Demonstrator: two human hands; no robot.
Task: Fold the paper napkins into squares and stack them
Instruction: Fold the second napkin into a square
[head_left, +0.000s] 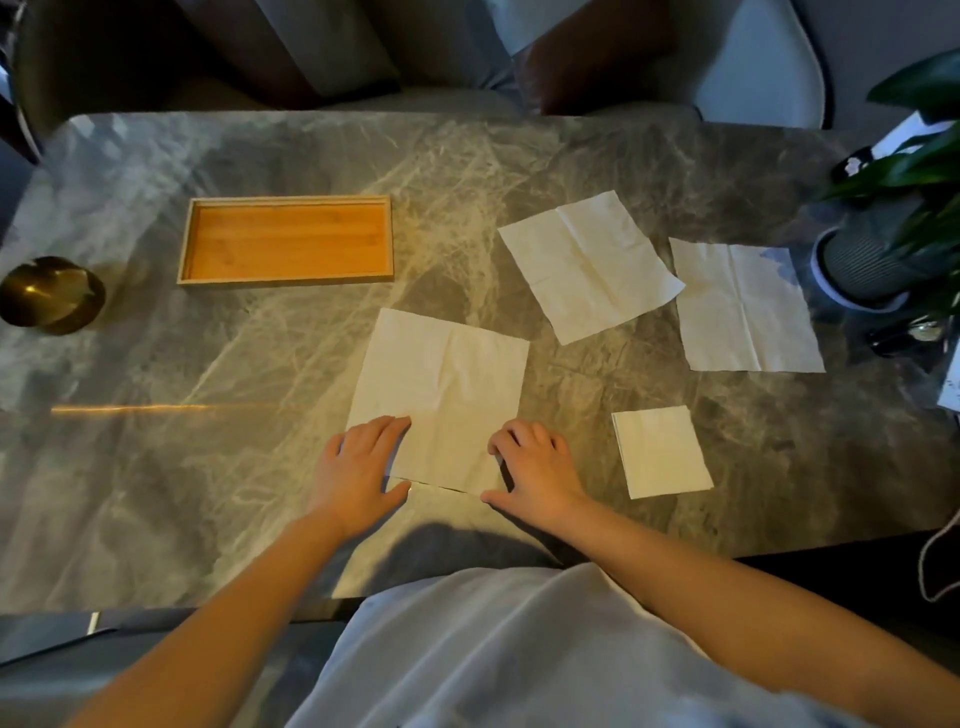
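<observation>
My left hand lies flat on the low left corner of the open napkin. My right hand curls on its low right corner; I cannot tell if it pinches. A folded napkin lies right. Higher up the gray table: second napkin, third napkin, wooden tray.

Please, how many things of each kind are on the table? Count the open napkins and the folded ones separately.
Open napkins: 3
Folded napkin: 1
Tray: 1
Brass bowl: 1
Plant pot: 1
Total: 7
</observation>
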